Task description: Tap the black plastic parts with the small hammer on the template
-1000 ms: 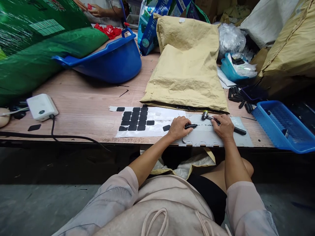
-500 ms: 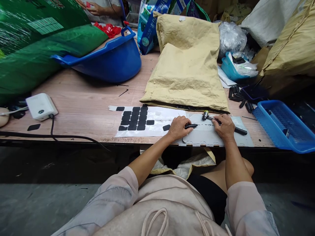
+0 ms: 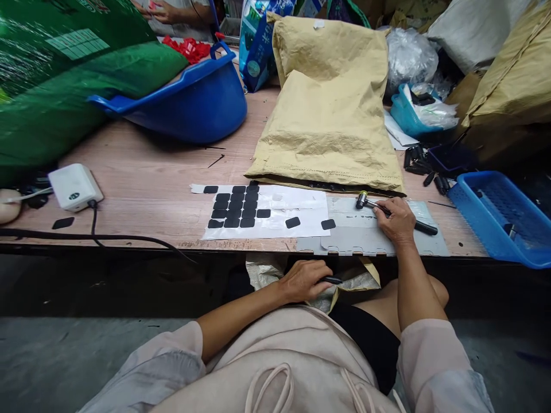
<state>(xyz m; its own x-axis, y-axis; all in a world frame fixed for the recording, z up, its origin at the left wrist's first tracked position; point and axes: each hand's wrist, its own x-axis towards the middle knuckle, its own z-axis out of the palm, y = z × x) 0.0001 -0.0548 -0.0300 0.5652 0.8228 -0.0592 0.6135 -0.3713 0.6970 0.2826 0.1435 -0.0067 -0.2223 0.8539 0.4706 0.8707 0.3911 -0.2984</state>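
Observation:
My left hand (image 3: 303, 281) is below the table edge, over my lap, with its fingers closed around a slim black pen-like piece (image 3: 331, 280). An opened sack (image 3: 365, 279) lies under that hand. On the table, my right hand (image 3: 395, 220) grips a small hammer (image 3: 425, 228) by its black handle. The hammer's metal head points left, above a grey board (image 3: 357, 243). Left of the board is a white sheet (image 3: 307, 201) bearing rows of black rounded patches (image 3: 235, 206). One loose black patch (image 3: 328, 224) overlaps the sheet's right end.
A large tan paper sack (image 3: 331, 115) stands behind the board. Blue baskets (image 3: 495, 229) and black pieces (image 3: 415, 160) are at the right. At left are a blue basin (image 3: 193, 109), a white box (image 3: 76, 186) and a cable (image 3: 129, 238). Another person's hands (image 3: 166, 12) show at the back.
My left hand has drawn back from the board to below the table edge, carrying the black piece. My right hand keeps the hammer in nearly the same place.

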